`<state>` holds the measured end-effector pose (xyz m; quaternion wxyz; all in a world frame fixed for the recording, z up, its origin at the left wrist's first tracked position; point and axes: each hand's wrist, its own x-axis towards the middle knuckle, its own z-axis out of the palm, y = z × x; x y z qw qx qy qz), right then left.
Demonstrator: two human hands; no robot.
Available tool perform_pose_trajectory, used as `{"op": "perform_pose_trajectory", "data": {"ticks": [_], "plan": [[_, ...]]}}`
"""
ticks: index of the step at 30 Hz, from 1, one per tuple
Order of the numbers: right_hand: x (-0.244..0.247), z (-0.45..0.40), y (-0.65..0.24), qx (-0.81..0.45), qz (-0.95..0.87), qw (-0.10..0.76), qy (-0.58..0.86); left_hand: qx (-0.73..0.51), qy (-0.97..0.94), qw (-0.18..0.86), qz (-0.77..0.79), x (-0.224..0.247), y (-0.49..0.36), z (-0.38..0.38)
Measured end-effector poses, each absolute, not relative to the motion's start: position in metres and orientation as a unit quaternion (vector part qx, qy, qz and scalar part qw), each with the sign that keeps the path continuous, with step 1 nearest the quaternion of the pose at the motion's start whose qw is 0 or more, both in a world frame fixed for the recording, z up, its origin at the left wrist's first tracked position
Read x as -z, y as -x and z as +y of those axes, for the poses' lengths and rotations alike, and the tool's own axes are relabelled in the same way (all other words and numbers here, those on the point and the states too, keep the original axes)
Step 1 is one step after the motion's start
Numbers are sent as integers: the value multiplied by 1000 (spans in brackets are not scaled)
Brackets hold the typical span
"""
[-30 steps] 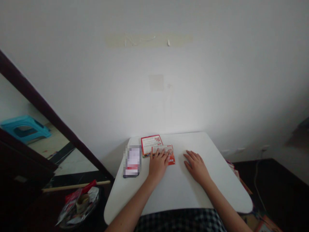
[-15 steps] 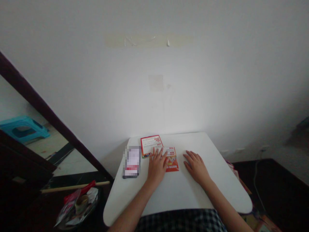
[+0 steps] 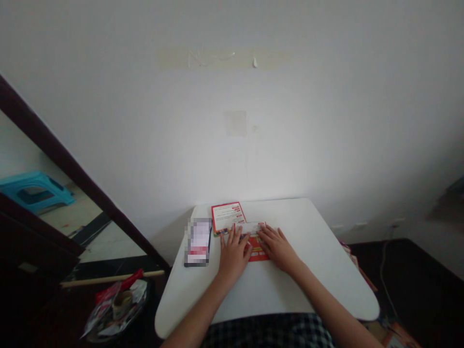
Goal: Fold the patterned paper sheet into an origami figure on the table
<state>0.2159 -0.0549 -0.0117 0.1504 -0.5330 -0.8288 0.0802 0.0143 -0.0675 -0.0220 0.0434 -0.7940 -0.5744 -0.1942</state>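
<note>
A red and white printed leaflet lies on the white table, its white upper part showing between my hands. My left hand rests on the leaflet's left side with fingers spread. On the right side, my right hand lies with its fingers stretched flat over the leaflet's edge. Just beyond my left fingertips is a second printed sheet with a red border, lying flat. My palms hide part of the leaflet.
A phone with a blurred screen lies at the table's left side. The wall rises behind the table. On the floor at left stands a bin with plastic bags; a blue stool shows farther left.
My right hand has moved left from the bare table onto the leaflet. The leaflet's white upper part now looks narrower. My left hand stays nearly in place.
</note>
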Motion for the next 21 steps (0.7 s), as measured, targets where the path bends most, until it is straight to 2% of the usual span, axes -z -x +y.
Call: {"op": "perform_pose_trajectory", "data": {"ticks": [6,14,21], "plan": [[22,-58,-229,-68,-838,150,520,185,802,21,-568,24,-17,-72],[29,-45,-221,-32,-841,208,499,198,797,35,-569,18,-27,-59],[36,-46,-208,12,-850,170,499,174,804,54,-567,28,-32,-55]]}}
